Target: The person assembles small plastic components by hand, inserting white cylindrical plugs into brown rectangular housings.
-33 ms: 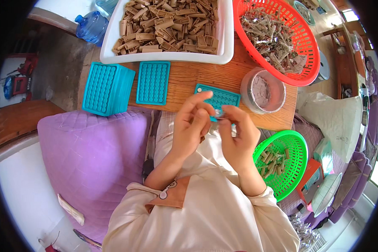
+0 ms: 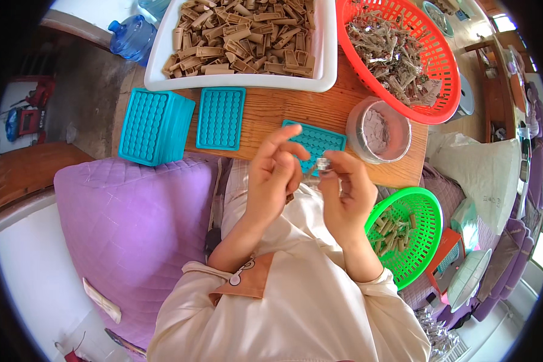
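My right hand (image 2: pixel 349 190) pinches a small shiny silver metal piece (image 2: pixel 323 164) between thumb and forefinger. Close by on the left, my left hand (image 2: pixel 273 178) has its forefinger raised and its other fingers curled. A little brown piece (image 2: pixel 289 198) peeks out below those curled fingers, mostly hidden. Both hands are over my lap at the table's near edge. Just beyond them lies a teal tray (image 2: pixel 323 140) with rows of round hollows, partly covered by the left fingers. To its right stands a clear round tub (image 2: pixel 408 142) with greyish-pink material inside.
A white bin (image 2: pixel 241 82) of brown plastic pieces sits at the back, beside a red basket (image 2: pixel 446 90) of metallic scraps. Teal trays (image 2: pixel 157 127) are stacked at left, with a single teal tray (image 2: pixel 219 119) alongside. Near my right arm is a green basket (image 2: pixel 428 241) holding brown pieces.
My right hand has shifted slightly right, away from the left, and the silver piece now shows clearly in its fingertips. The left forefinger has risen a little over the tray corner.
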